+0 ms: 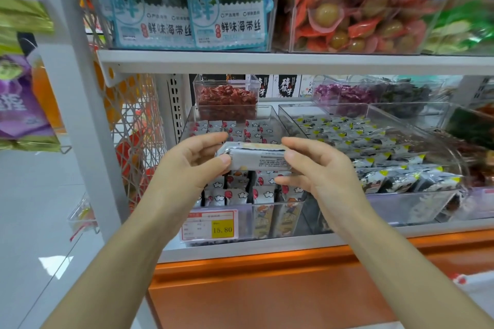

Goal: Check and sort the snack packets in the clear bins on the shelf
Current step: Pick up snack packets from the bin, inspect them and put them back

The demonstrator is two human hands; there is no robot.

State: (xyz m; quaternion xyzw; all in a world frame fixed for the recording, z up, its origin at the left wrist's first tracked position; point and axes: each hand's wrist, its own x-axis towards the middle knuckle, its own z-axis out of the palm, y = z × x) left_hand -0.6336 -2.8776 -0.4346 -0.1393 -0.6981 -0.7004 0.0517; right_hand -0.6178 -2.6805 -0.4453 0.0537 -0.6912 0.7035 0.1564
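1. Holding one snack packet [258, 159] up for a look — the left hand [197, 161] pinches its left end, thumb in front and fingers behind, and the right hand [318, 171] clamps the right end the same way, so both grips are closed on the packet.
2. The packet sits level and side-on, clear of the shelf, hovering just above the left clear bin [270, 218], whose own packets stand in rows, white with red marks.
3. The printed back of the packet faces the camera; the print is too small to read.
4. This looks like the checking step — the packet is out of its bin and being inspected, not yet sorted.
5. Just beside, to the right, the neighbouring bin [417, 203] holds darker packets with yellow corners; which bin the held packet belongs to I cannot tell, since its front is turned away.
6. The next move probably calls for turning the packet to see its front, then lowering it upright into a gap in the matching row without knocking the neighbours over.
7. The yellow price tag [209, 226] on the left bin's front stays clear of the hands.
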